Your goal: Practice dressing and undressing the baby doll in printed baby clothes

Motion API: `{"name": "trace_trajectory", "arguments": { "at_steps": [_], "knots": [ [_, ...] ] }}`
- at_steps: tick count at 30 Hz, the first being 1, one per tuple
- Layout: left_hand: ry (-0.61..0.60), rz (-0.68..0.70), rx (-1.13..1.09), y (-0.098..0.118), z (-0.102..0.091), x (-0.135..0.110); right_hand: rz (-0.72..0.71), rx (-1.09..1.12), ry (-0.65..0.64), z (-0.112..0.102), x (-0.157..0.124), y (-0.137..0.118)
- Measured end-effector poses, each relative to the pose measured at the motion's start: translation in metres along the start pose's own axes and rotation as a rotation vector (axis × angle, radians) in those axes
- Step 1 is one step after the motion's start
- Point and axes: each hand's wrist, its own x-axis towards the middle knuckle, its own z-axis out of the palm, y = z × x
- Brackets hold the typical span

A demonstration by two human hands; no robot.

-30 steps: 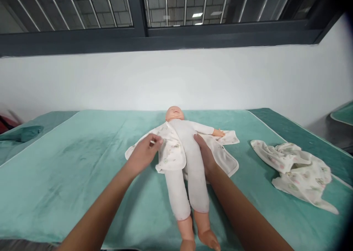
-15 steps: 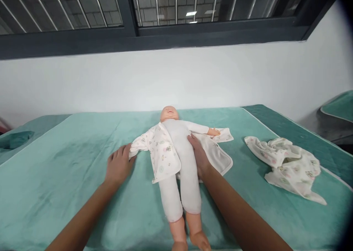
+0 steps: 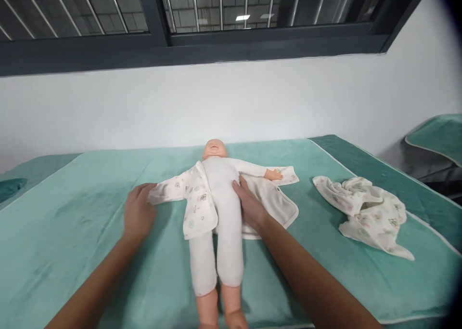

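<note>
A baby doll point(image 3: 224, 194) with a white cloth body lies on its back, its head toward the wall. One side of a printed white baby jacket point(image 3: 200, 213) covers its arm and chest on the left; the other side lies spread under it at the right, that sleeve off the doll's arm. My left hand point(image 3: 140, 211) is closed on the cuff of the worn sleeve, pulling it out straight. My right hand point(image 3: 250, 203) grips the doll's side at the waist, thumb on top of the torso, the other fingers partly hidden.
A crumpled printed baby garment point(image 3: 375, 216) lies to the right on the green padded bed cover point(image 3: 72, 252). Behind it rises a white wall point(image 3: 202, 105) under a dark-framed, barred window point(image 3: 224, 45). A green-covered seat or pad point(image 3: 438, 136) shows at the far right.
My left hand has drawn the sleeve outward to the left, and it is now straighter. The doll's legs have swung left, while my right hand stays on its waist. The view has shifted slightly.
</note>
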Motion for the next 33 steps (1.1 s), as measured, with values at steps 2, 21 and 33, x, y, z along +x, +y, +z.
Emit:
{"name": "trace_trajectory", "arguments": {
  "at_steps": [2,21,33],
  "knots": [
    [-0.049,-0.062,-0.279,0.042,-0.002,0.004,-0.046,-0.02,-0.051,0.0,0.003,-0.001],
    [-0.675,0.819,0.121,0.296,0.085,0.073,-0.48,-0.602,0.752,-0.142,0.021,-0.048],
    [-0.399,0.963,0.254,0.265,0.048,0.095,-0.231,-1.114,0.351,-0.107,0.043,-0.049]
  ]
}}
